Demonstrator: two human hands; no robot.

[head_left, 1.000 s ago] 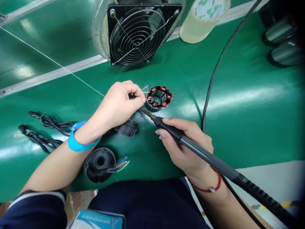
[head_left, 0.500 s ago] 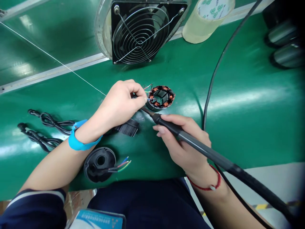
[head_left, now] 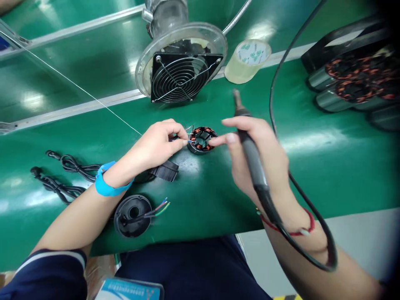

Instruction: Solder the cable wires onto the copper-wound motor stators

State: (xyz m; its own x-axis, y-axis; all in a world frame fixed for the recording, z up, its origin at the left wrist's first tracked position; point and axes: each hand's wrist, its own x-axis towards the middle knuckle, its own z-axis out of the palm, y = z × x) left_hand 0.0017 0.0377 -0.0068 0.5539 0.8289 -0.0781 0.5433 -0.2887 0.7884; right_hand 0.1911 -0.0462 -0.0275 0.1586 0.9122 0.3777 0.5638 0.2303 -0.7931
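Note:
A ring-shaped motor stator (head_left: 193,149) with copper windings stands on the green bench, thin coloured leads at its left side. My left hand (head_left: 162,143) is closed at that side, thumb and forefinger pinching a blue wire (head_left: 189,141) by the rim. A thin pale strand (head_left: 115,113) runs from the upper left to behind this hand; its end is hidden. My right hand (head_left: 261,156) grips a soldering iron (head_left: 251,152), tip pointing up and away from the stator. One finger of it reaches to the stator's right rim. Below my left hand lies a black ribbed part (head_left: 166,171).
A round black cover (head_left: 140,229) with coloured wire ends lies near the front edge. Coiled black cables (head_left: 75,164) lie left. Behind stand a fan (head_left: 178,79) with a wire guard and a tape roll (head_left: 240,71). Several more stators (head_left: 334,100) stand right; the iron's cord (head_left: 275,91) crosses the bench.
My right hand has swung the soldering iron's tip up and away from the stator, and a finger now reaches the rim. My left hand stays pinched beside it. The view has shifted.

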